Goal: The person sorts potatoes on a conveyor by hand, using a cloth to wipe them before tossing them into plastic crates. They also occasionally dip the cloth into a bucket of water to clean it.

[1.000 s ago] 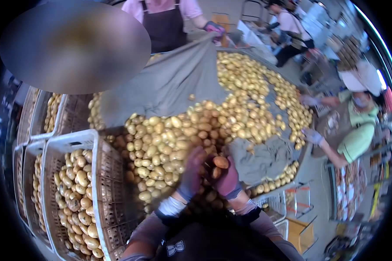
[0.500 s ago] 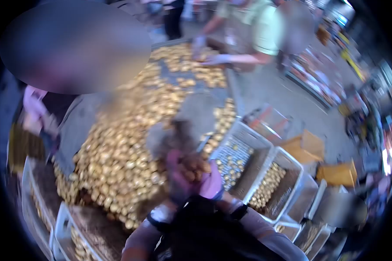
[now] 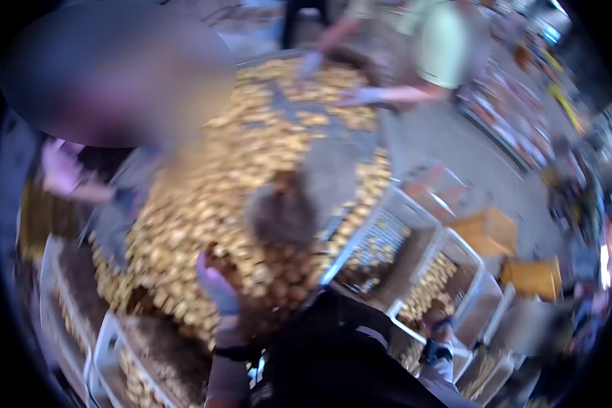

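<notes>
A large heap of round, golden-brown pieces of produce (image 3: 183, 238), like small potatoes or onions, covers the table in front of me. My left hand (image 3: 217, 284), in a pinkish-purple glove, is at the near edge of this heap with its fingers stretched out and apart. Darker brown pieces (image 3: 282, 279) lie just right of it. My right hand (image 3: 436, 321) is low on the right, over the near end of a pale plastic crate (image 3: 466, 306) partly filled with similar small pieces. Motion and shadow smear its fingers, so its grip cannot be made out.
Another pale crate (image 3: 421, 212) with a few pieces stands at the table's right edge. More crates (image 3: 102, 347) line the near left. A co-worker's gloved hand (image 3: 360, 96) reaches onto the far heap; a pink-sleeved person (image 3: 62, 166) works at left. Cardboard boxes (image 3: 486, 231) stand right.
My hands were together in front of me around a clump of brown pieces. Now they are apart: the left moved left onto the heap's edge, the right moved right to the crate.
</notes>
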Available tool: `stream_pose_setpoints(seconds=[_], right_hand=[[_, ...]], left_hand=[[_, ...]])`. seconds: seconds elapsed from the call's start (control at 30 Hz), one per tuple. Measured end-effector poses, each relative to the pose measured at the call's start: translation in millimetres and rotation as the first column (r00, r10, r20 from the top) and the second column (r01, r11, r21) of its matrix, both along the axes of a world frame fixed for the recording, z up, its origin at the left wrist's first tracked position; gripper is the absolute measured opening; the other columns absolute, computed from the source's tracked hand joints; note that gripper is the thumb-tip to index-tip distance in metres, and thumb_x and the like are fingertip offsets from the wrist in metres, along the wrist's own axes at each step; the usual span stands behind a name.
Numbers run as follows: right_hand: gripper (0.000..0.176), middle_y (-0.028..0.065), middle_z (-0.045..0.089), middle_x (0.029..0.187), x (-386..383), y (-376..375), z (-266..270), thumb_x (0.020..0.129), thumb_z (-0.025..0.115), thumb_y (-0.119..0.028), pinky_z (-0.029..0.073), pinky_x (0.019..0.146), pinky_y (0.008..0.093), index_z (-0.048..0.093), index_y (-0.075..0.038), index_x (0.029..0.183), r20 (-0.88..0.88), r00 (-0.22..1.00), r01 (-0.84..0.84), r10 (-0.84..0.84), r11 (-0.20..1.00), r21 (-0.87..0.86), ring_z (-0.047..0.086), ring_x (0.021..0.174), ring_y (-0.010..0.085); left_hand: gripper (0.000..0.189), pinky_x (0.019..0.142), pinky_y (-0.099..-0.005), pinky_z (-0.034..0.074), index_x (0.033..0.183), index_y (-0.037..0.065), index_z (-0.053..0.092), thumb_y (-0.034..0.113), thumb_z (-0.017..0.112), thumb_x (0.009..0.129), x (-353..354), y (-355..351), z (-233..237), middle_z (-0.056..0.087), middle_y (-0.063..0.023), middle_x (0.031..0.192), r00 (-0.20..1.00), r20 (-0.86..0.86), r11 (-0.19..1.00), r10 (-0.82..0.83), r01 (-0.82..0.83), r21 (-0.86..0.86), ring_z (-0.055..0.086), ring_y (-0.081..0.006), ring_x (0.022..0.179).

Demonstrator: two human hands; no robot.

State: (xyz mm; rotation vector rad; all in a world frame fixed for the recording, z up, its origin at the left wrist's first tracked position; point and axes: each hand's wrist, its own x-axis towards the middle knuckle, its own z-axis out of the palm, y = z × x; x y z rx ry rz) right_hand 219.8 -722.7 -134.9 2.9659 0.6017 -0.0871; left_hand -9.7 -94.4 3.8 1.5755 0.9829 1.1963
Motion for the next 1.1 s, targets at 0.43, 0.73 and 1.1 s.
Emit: stream_pose_setpoints(seconds=[0.43,0.73,1.1], right_hand=[[0.087,0.0201,0.042,0.160,-5.5,579.0,85.7,0.082,0.075,-0.051,0.024,0.121,0.0641,0.047,-0.012,0.155,0.132,0.686,-0.685,0.715,0.575,0.447,0.032,0.147,0.0522],[0.068,0.0153,0.042,0.158,105.9,648.2,61.7,0.090,0.064,-0.050,0.021,0.122,0.0635,0.055,-0.014,0.147,0.277,0.608,-0.774,0.744,0.480,0.412,0.034,0.145,0.0486],[0.061,0.0214,0.043,0.157,32.9,738.4,125.0,0.090,0.071,-0.023,0.047,0.108,0.0476,0.054,-0.009,0.146,-0.299,0.531,-0.523,0.793,0.584,0.620,0.049,0.137,0.0411]], left_hand=[[0.071,0.124,-0.0590,0.025,0.157,0.008,0.047,0.044,0.065,0.098,-96.1,2.6,-4.7,0.051,-0.0173,0.156,0.440,-0.873,0.951,0.211,0.114,0.287,0.037,-0.0465,0.150],[0.064,0.123,-0.0632,0.025,0.149,0.010,0.055,0.044,0.064,0.096,-70.9,28.8,-12.2,0.055,-0.0159,0.150,0.460,-0.852,0.963,0.251,-0.033,0.266,0.040,-0.0463,0.147],[0.062,0.123,-0.0712,0.016,0.150,0.009,0.054,0.048,0.055,0.101,-51.3,45.0,-9.7,0.051,-0.0159,0.155,0.394,-0.877,0.960,0.275,-0.070,0.270,0.030,-0.0567,0.150]])
